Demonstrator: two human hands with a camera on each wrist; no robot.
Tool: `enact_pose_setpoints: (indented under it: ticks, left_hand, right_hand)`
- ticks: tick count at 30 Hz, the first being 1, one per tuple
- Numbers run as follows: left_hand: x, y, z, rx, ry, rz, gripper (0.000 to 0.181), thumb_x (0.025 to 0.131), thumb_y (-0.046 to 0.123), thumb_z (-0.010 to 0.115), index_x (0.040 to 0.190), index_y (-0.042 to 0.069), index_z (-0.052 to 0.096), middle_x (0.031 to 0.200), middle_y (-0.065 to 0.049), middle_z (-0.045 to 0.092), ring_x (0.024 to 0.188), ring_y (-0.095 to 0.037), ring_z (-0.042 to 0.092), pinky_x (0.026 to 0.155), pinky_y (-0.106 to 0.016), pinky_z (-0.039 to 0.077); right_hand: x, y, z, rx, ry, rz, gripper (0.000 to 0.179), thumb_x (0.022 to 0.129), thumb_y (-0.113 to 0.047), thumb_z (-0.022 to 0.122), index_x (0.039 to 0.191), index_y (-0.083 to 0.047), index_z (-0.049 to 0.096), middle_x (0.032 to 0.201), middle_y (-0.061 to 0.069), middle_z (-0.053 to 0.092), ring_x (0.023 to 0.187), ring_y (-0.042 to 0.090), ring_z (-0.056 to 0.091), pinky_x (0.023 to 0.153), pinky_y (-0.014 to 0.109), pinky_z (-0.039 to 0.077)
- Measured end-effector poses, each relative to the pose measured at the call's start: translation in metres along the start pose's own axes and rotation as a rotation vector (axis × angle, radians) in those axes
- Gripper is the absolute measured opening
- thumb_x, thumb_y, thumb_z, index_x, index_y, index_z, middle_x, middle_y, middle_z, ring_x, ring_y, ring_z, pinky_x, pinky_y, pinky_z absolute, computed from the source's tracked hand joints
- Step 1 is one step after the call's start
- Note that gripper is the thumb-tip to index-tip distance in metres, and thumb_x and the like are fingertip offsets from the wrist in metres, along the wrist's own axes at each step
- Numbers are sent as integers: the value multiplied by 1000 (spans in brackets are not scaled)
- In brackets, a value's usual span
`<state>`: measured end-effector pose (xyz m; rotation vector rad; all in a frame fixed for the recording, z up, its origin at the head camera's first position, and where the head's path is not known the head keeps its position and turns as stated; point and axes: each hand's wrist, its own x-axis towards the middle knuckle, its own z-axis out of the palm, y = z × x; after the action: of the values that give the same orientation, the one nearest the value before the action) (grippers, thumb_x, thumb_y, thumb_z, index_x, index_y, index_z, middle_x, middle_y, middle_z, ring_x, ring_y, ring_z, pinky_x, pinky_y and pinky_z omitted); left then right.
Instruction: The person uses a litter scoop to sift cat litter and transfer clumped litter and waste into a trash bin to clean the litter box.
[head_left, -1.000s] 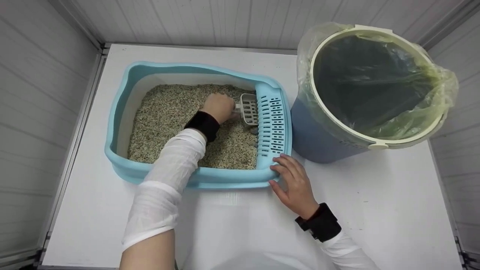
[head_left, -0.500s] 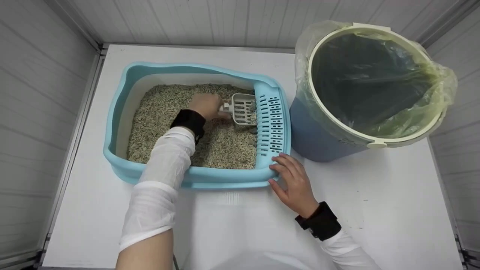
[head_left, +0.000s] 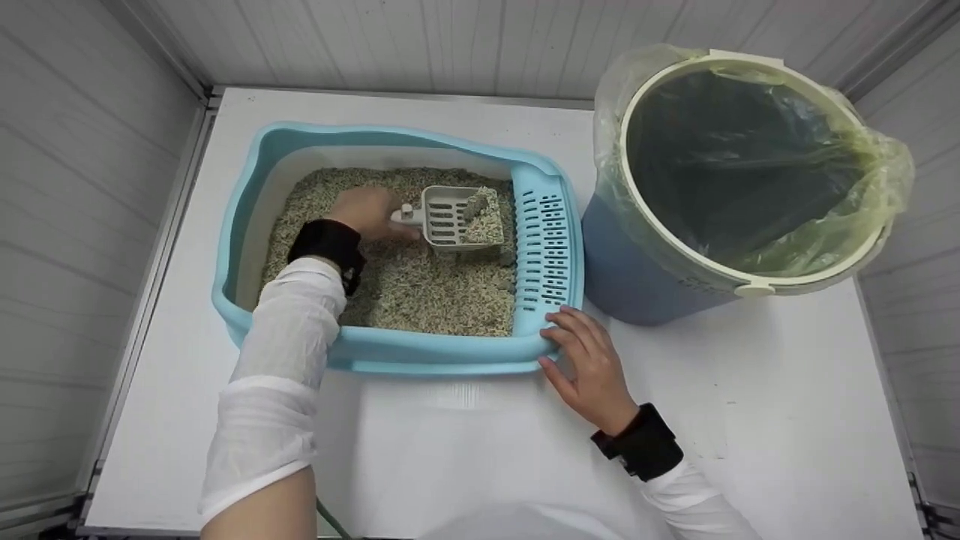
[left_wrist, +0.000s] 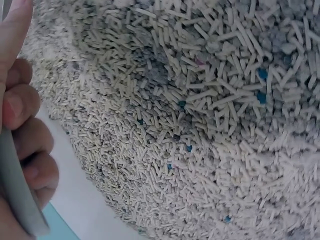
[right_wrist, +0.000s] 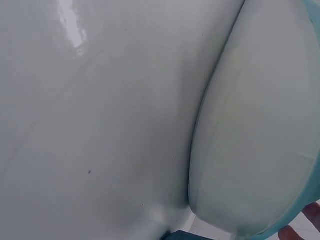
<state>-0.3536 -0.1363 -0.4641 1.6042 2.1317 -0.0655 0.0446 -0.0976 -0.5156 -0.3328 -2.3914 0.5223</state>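
In the head view my left hand (head_left: pixel 366 213) grips the handle of a light grey slotted litter scoop (head_left: pixel 442 225). Pale litter and a greyish clump (head_left: pixel 480 214) lie toward the scoop's front edge, over the litter bed (head_left: pixel 450 300). The left wrist view shows curled fingers (left_wrist: pixel 35 140) round the scoop's handle (left_wrist: pixel 20 185), above pale pellets with grey and blue bits. My right hand (head_left: pixel 592 371) rests at the near right corner of the blue litter box (head_left: pixel 442 352), fingers spread over its rim. Only its fingertips (right_wrist: pixel 312 215) show in the right wrist view, beside the box's rim.
Right of the box stands a blue bin (head_left: pixel 637 270) with a cream rim and a translucent yellowish bag (head_left: pixel 885 180) folded over it. A slotted blue step (head_left: pixel 536 247) fills the box's right end. Everything stands on a white table (head_left: pixel 750 390) between grey panel walls.
My left hand has drawn the scoop leftward, away from the slotted step. Litter and a clump now show in the scoop, which looked bare before. My right hand stays at the corner.
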Motion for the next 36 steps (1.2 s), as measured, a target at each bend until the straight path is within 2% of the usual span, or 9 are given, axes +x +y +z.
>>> enact_pose_setpoints:
  ticks: [5, 8, 11, 17, 21, 24, 28, 31, 36]
  left_hand:
    - [-8, 0, -3, -193, -134, 40, 44, 86, 51, 62, 75, 10, 51, 68, 1, 43, 56, -13, 39, 53, -27, 37]
    - [-12, -1, -3, -251, -190, 64, 41, 88, 49, 60, 77, 10, 51, 67, 1, 43, 56, -12, 38, 52, -27, 38]
    - [-16, -3, -3, -282, -200, 82, 41, 89, 48, 60, 74, 11, 49, 64, 2, 40, 54, -12, 36, 51, -27, 36]
    - [-26, -11, -5, -360, -186, 54, 40, 87, 49, 62, 77, 11, 53, 64, 3, 44, 52, -10, 37, 49, -25, 36]
    - [-33, -11, -9, -235, -66, 50, 46, 85, 53, 62, 70, 12, 48, 62, 3, 41, 52, -11, 35, 49, -26, 34]
    - [-37, -8, -10, -48, 99, 37, 50, 83, 58, 61, 67, 14, 43, 60, 3, 39, 53, -14, 37, 50, -29, 31]
    - [-43, -4, -9, 130, 325, 21, 49, 79, 56, 65, 67, 11, 50, 56, 0, 43, 51, -18, 42, 47, -31, 32]
    - [-46, -3, -6, 199, 442, 26, 47, 76, 53, 67, 68, 9, 54, 54, -4, 48, 49, -21, 46, 45, -36, 37]
    - [-51, -3, -2, 223, 544, 54, 43, 74, 49, 70, 74, 7, 59, 56, -8, 56, 48, -26, 53, 46, -41, 43]
  right_hand:
    - [1, 0, 0, 5, -2, 1, 31, 94, -33, 56, 113, -9, 60, 125, 10, 57, 125, 28, 46, 107, 40, 30]
    - [1, 0, 0, 6, -4, 0, 31, 94, -33, 56, 113, -9, 60, 125, 10, 57, 125, 28, 46, 107, 39, 29]
    - [1, 0, 0, 6, -7, 1, 31, 95, -33, 56, 113, -9, 60, 125, 10, 56, 126, 28, 45, 108, 38, 29]
    - [0, -1, -1, 12, -8, 5, 32, 96, -34, 54, 114, -9, 60, 127, 10, 56, 128, 29, 44, 109, 37, 27]
    - [0, -2, -1, 12, -4, 3, 33, 96, -35, 53, 114, -9, 60, 127, 11, 56, 127, 29, 45, 109, 37, 27]
    - [0, -1, -1, 10, -1, -1, 33, 96, -36, 53, 114, -9, 60, 126, 11, 56, 127, 29, 45, 110, 37, 27]
    - [0, -1, -1, 8, 0, 0, 33, 96, -35, 53, 114, -9, 60, 126, 11, 56, 126, 29, 45, 109, 37, 27]
    - [-1, -1, -1, 7, -2, 2, 33, 96, -35, 53, 114, -9, 60, 126, 10, 56, 126, 29, 45, 109, 37, 27]
    - [-1, -1, -1, 7, -3, 0, 33, 96, -36, 53, 114, -9, 60, 127, 10, 56, 126, 29, 45, 109, 37, 27]
